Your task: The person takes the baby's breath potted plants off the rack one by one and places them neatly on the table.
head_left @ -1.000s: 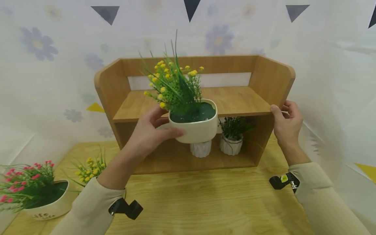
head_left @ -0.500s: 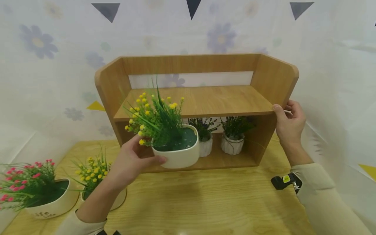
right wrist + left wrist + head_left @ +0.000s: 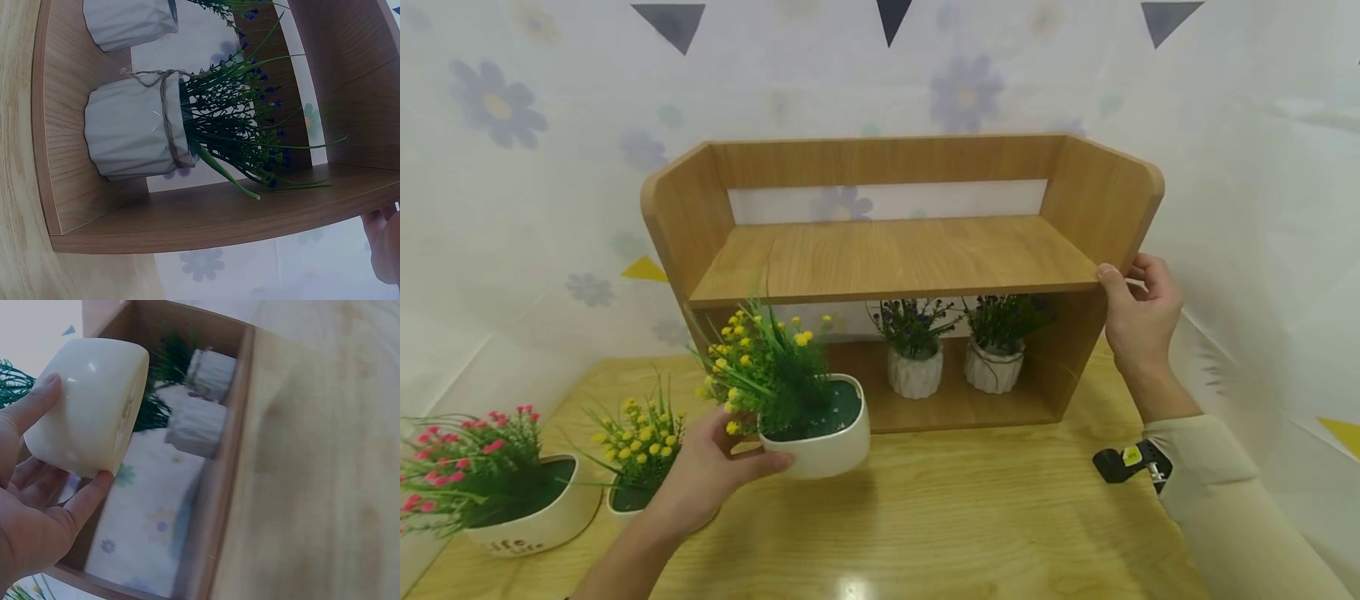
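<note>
My left hand [image 3: 703, 471] holds an oval cream flowerpot [image 3: 827, 446] with yellow flowers and grass, thumb on its front wall and fingers at its left side. This potted plant is in front of the lower left part of a two-tier wooden shelf [image 3: 887, 254]. In the left wrist view the pot's smooth wall and underside [image 3: 87, 406] show between thumb and fingers. My right hand [image 3: 1142, 321] grips the shelf's right side panel, its thumb at the front edge and its fingers partly hidden behind.
Two white ribbed pots with purple flowers, one left [image 3: 916, 371] and one right [image 3: 995, 368], stand on the lower tier. On the table's left are a pink-flowered pot [image 3: 535, 521] and another yellow-flowered plant [image 3: 643, 446], partly behind my left forearm. A patterned sheet [image 3: 805, 75] hangs behind.
My left hand has carried the yellow-flowered pot down and to the left, from before the upper tier to before the lower one, uncovering the left white pot. The right hand stays on the panel.
</note>
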`<state>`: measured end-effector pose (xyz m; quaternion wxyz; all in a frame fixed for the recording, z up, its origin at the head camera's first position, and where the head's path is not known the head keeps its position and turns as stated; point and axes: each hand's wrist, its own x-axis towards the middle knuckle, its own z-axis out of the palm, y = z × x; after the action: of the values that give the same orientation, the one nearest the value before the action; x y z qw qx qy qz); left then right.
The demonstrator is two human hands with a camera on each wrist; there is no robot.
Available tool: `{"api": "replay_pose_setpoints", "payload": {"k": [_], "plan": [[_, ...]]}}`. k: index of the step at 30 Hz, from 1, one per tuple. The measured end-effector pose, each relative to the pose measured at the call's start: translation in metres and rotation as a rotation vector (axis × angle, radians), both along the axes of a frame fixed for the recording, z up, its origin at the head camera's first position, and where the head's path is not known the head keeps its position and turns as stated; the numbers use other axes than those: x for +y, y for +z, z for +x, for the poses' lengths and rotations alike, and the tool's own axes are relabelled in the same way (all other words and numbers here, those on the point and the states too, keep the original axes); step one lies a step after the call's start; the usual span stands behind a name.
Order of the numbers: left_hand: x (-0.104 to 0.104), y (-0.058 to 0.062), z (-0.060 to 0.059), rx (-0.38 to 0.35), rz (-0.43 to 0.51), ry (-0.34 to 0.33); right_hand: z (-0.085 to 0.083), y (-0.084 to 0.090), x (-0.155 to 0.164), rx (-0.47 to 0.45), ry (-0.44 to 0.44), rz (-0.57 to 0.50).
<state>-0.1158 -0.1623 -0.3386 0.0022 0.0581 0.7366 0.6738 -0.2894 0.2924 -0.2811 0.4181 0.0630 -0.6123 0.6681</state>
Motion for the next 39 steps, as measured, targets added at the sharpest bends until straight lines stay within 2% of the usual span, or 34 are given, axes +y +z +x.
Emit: {"api": "replay_pose_setpoints", "payload": {"k": [4,7,14,21,27,30,35,39], "plan": [[-0.001,-0.016,0.0,-0.064,0.001,0.034,-0.001,0.001,0.002,0.013,0.017,-0.016],[-0.001,-0.028,0.001,-0.084,-0.027,0.051,-0.001,0.001,0.002,0.025,0.027,-0.024],[-0.001,-0.048,0.004,-0.041,-0.099,0.051,-0.002,0.001,0.001,0.036,0.025,-0.019],[-0.004,-0.062,0.006,-0.032,-0.132,0.047,0.0,0.001,0.0,0.024,0.002,0.009],[-0.006,-0.071,0.006,-0.066,-0.082,0.03,0.0,0.0,0.0,0.005,-0.028,0.042],[-0.006,-0.075,0.007,-0.082,-0.063,0.015,-0.001,0.0,-0.001,0.004,-0.031,0.04],[-0.006,-0.079,0.006,-0.1,-0.076,0.028,-0.001,-0.001,-0.001,0.006,-0.031,0.03],[-0.008,-0.081,0.003,-0.093,-0.083,0.014,-0.001,-0.001,-0.002,0.002,-0.037,0.033]]}}
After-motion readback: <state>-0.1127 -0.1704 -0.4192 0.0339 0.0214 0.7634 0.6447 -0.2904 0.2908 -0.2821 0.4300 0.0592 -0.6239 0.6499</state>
